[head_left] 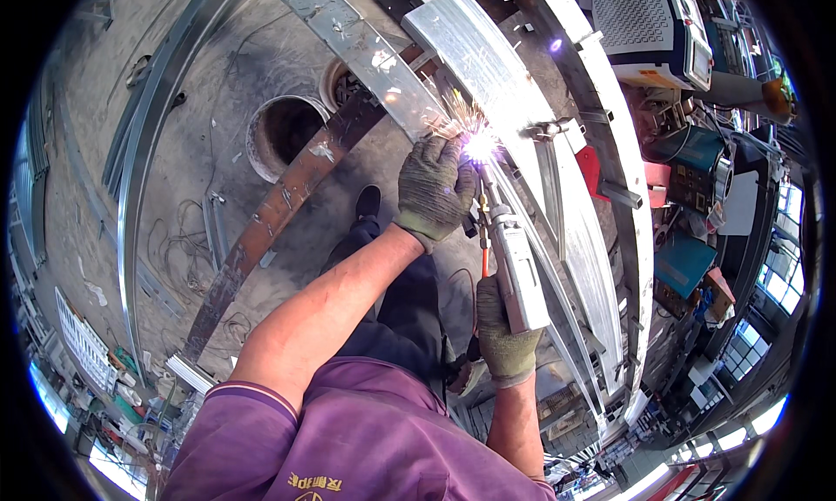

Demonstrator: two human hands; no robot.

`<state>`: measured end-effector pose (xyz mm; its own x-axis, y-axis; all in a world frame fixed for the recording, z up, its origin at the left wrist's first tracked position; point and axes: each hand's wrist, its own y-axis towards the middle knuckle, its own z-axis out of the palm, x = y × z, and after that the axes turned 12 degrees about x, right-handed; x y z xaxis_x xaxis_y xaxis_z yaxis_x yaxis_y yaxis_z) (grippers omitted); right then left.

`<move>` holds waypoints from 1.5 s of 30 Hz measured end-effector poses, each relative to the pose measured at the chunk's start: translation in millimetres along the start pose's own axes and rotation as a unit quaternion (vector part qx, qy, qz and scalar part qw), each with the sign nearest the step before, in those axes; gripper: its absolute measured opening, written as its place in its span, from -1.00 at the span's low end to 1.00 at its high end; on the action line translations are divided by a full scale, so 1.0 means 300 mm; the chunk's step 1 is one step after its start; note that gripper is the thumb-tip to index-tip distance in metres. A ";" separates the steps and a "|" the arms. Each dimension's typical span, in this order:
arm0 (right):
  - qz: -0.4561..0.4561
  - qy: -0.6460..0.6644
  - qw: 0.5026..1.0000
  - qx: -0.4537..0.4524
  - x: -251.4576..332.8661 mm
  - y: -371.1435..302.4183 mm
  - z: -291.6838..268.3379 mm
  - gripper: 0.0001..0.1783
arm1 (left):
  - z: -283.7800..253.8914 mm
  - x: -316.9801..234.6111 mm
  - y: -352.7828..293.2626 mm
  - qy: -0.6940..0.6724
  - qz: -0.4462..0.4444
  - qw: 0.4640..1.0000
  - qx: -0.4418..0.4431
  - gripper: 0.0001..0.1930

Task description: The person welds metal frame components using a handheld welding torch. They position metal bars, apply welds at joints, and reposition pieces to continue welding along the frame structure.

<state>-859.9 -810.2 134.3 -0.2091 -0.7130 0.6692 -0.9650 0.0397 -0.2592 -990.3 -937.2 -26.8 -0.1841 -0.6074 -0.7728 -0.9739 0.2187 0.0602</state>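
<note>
My right hand (505, 331), in a green work glove, is wrapped round the rear of a silver-grey welding gun (518, 270). Its nozzle points away from me, at a brilliant white-violet glare with orange sparks. The glare washes out the joint being struck. Just left of it, my gloved left hand (435, 187) has its fingers bent and pressed together by the end of a flat galvanized steel bar (361, 52). Its fingertips partly hide what they grip. Beyond the glare lies a wide, shiny steel profile (483, 57).
A rusty steel beam (270, 222) runs diagonally on the left, beside a round bucket (283, 135). Long steel profiles (144, 161) lie farther left. Right of the work are a curved-looking steel rail (623, 152), a red angled piece (592, 172) and a white machine cabinet (636, 17).
</note>
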 end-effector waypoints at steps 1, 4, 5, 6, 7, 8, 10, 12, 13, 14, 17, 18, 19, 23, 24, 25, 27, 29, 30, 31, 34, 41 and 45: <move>0.010 0.006 1.000 0.006 0.000 -0.003 -0.001 -0.67 | -0.001 -0.001 -0.001 -0.004 -0.006 1.000 0.008 -0.56; 0.024 0.016 0.999 0.017 0.000 -0.009 -0.004 -0.66 | -0.001 -0.002 -0.002 -0.007 -0.014 1.000 0.019 -0.56; 0.018 0.013 1.000 0.015 0.001 -0.006 -0.004 -0.66 | 0.001 0.000 0.000 -0.001 -0.011 1.000 0.013 -0.56; 0.011 0.010 1.000 0.013 0.002 -0.005 -0.003 -0.66 | 0.003 0.002 0.001 0.005 -0.007 1.000 0.008 -0.55; 0.014 0.012 1.000 0.015 0.001 -0.005 -0.003 -0.66 | 0.005 0.004 0.002 0.007 0.005 1.000 -0.008 -0.55; 0.016 0.012 1.000 0.016 -0.001 -0.007 -0.003 -0.66 | 0.005 0.003 0.005 0.008 0.018 1.000 -0.023 -0.55; 0.023 0.008 0.999 0.027 -0.007 -0.015 -0.004 -0.66 | 0.006 0.002 0.007 0.008 0.023 0.999 -0.028 -0.55; 0.032 -0.002 0.998 0.045 -0.018 -0.033 -0.013 -0.65 | 0.009 0.002 0.002 0.003 0.007 1.000 -0.005 -0.55; 0.039 -0.002 0.998 0.051 -0.019 -0.041 -0.018 -0.65 | 0.008 0.002 0.001 0.003 0.004 1.000 -0.011 -0.54; 0.046 -0.002 0.997 0.057 -0.017 -0.051 -0.025 -0.65 | 0.006 0.000 -0.003 0.004 0.002 1.000 -0.007 -0.55; 0.042 -0.002 0.998 0.053 0.002 -0.071 -0.052 -0.67 | 0.009 0.005 -0.006 0.011 0.003 1.000 -0.012 -0.56; 0.043 0.001 0.998 0.053 0.011 -0.068 -0.060 -0.68 | 0.010 0.008 -0.007 0.014 0.004 1.000 -0.018 -0.57; 0.047 0.002 0.998 0.050 0.019 -0.067 -0.068 -0.68 | 0.011 0.006 -0.007 0.014 0.001 1.000 -0.015 -0.57; 0.070 0.024 0.996 0.047 0.015 -0.055 -0.077 -0.71 | 0.017 0.001 -0.007 0.011 0.004 1.000 -0.025 -0.59; 0.065 0.024 0.997 0.041 0.017 -0.044 -0.074 -0.72 | 0.020 0.002 -0.006 0.009 0.009 0.999 -0.032 -0.59; 0.058 0.025 0.997 0.037 0.014 -0.032 -0.069 -0.73 | 0.021 0.002 -0.008 0.013 0.009 0.999 -0.035 -0.59; 0.047 0.025 0.998 0.029 0.018 -0.003 -0.059 -0.74 | 0.021 0.003 -0.012 0.019 0.009 0.999 -0.039 -0.60; 0.039 0.023 0.999 0.022 0.035 0.027 -0.052 -0.74 | 0.020 0.001 -0.014 0.015 -0.002 0.999 -0.033 -0.61; 0.042 0.030 0.998 0.021 0.034 0.034 -0.048 -0.75 | 0.019 -0.001 -0.014 0.012 -0.008 0.999 -0.029 -0.61; 0.044 0.038 0.998 0.020 0.034 0.039 -0.045 -0.75 | 0.018 -0.001 -0.013 0.008 -0.011 1.000 -0.024 -0.61; 0.060 0.057 0.996 0.025 0.023 0.040 -0.038 -0.75 | 0.016 -0.002 -0.011 0.003 -0.017 1.000 -0.013 -0.58; 0.066 0.057 0.995 0.039 0.014 0.051 -0.029 -0.76 | 0.021 0.001 -0.014 0.009 -0.008 1.000 -0.018 -0.55; -0.004 0.019 1.000 0.003 0.027 0.073 -0.024 -0.78 | 0.015 0.000 -0.014 0.005 -0.009 1.000 -0.014 -0.57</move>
<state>-884.0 -810.2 139.1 -0.2070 -0.6867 0.6969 -0.9659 0.0302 -0.2572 -985.6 -934.6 -29.8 -0.1670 -0.6186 -0.7677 -0.9805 0.1858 0.0636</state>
